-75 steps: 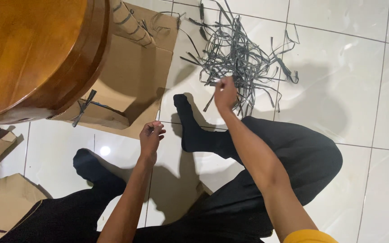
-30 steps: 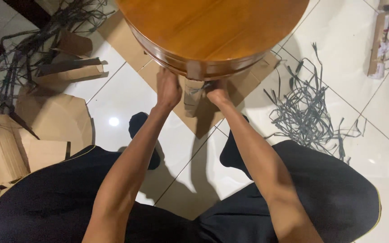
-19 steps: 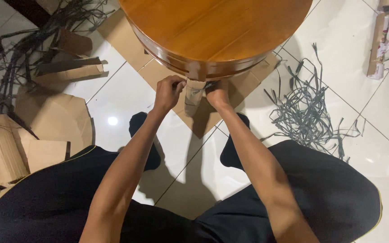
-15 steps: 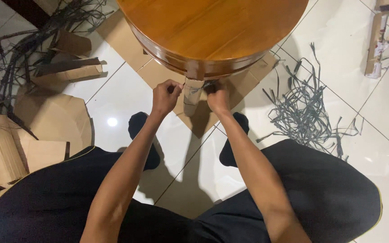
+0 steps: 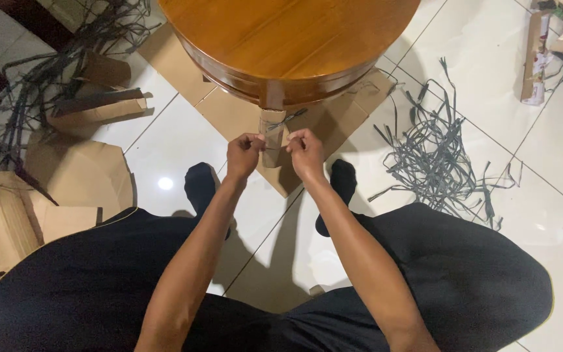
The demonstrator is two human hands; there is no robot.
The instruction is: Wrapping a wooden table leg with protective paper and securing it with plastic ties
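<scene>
I see a white tiled floor (image 5: 490, 39) carrying everything. A flat cardboard sheet (image 5: 229, 114) lies on it under the round wooden table (image 5: 281, 32). A tangle of grey straps (image 5: 438, 163) lies to the right, more dark straps (image 5: 27, 85) at upper left, cardboard pieces (image 5: 73, 169) on the left, cardboard scraps (image 5: 542, 52) top right.

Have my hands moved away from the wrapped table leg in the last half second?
Yes. Both the left hand and right hand have pulled back toward the body, off the cardboard-wrapped leg, and now pinch a thin strap between them.
</scene>
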